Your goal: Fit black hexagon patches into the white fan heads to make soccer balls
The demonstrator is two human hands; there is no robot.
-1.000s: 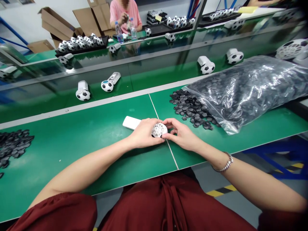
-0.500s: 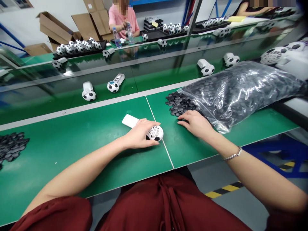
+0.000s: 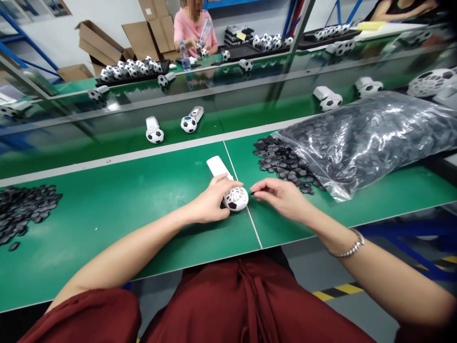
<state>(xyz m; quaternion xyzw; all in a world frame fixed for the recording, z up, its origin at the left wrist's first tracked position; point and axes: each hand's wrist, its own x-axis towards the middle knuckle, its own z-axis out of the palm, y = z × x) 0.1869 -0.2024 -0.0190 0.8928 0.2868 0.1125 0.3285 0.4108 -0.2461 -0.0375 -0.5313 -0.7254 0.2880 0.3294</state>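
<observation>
My left hand [image 3: 213, 199] is closed round the round head of a white football-patterned handheld fan [image 3: 237, 198], which lies on the green bench. Its flat white handle points away from me, past my fingers. One black patch shows on the head's near side, below the open lattice. Just right of the head, my right hand [image 3: 276, 196] pinches a small black plastic piece [image 3: 253, 193] between thumb and fingertips. Behind that hand, a heap of similar black pieces [image 3: 282, 159] spills beside a clear plastic bag [image 3: 371, 138] full of them.
Another pile of black pieces [image 3: 28, 207] lies at the bench's left end. Beyond the pale ledge, several football fans [image 3: 154, 131] rest on the green conveyor. Across it, a person in pink [image 3: 194, 33] works near a tray of fans [image 3: 132, 71].
My right hand has left the heap and come left to the fan's head with a black piece. My left hand has turned the fan, so its handle points more directly away. The camera view has shifted.
</observation>
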